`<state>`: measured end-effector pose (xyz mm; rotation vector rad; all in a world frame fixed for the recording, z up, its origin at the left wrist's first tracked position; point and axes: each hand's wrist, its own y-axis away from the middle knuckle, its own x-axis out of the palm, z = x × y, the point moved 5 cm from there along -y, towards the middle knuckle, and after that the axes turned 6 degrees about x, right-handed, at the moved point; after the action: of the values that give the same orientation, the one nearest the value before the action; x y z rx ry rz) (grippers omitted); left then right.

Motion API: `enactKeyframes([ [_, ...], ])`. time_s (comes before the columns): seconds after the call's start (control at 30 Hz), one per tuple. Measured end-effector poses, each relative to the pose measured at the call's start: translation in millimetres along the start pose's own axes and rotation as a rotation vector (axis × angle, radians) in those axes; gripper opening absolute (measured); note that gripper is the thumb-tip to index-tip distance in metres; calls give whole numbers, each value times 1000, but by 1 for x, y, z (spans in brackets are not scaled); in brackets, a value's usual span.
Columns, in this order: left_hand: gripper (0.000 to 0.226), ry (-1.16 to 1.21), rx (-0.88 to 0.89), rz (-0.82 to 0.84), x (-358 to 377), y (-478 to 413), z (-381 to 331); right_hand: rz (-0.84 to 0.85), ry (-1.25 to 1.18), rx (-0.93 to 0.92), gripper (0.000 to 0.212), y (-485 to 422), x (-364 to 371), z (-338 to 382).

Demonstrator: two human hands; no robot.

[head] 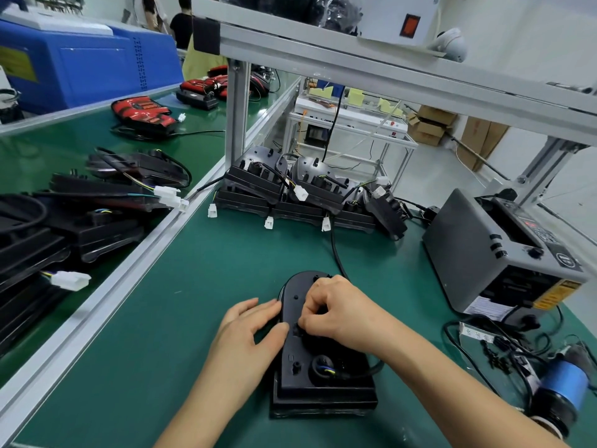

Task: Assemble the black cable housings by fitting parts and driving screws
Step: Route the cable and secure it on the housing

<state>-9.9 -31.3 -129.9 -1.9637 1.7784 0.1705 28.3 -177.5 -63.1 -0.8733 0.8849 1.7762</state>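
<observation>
The black housing (323, 388) lay flat on the green desk (200, 286), left of the grey machine (478, 253). My left hand (248, 331) rested against the housing's left edge, fingers released and fairly straight. My right hand (339, 313) sat on top of the housing, its curled fingers pinching a small black part (295, 329).

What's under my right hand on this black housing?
Your right hand pinches a small black part on the housing; a black cable runs out past the knuckles. The housing's middle beneath the palm is covered.
</observation>
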Motion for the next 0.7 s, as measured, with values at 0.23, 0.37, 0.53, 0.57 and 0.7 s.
enactKeyframes([
  [0.23, 37, -10, -35, 0, 0, 1, -1, -25, 45, -34, 14, 2, 1, 3],
  [0.37, 38, -41, -91, -9, -2, 1, -2, -46, 69, -53, 13, 2, 3, 4],
  [0.53, 40, -136, -158, 14, -4, 1, -7, -63, 97, -78, 15, 3, 5, 5],
  [0.57, 41, -157, -164, 18, -4, 2, -9, -65, 106, -82, 17, 3, 5, 5],
  [0.7, 44, -208, -186, 8, -4, 2, -13, -76, 132, -91, 25, 4, 5, 7],
])
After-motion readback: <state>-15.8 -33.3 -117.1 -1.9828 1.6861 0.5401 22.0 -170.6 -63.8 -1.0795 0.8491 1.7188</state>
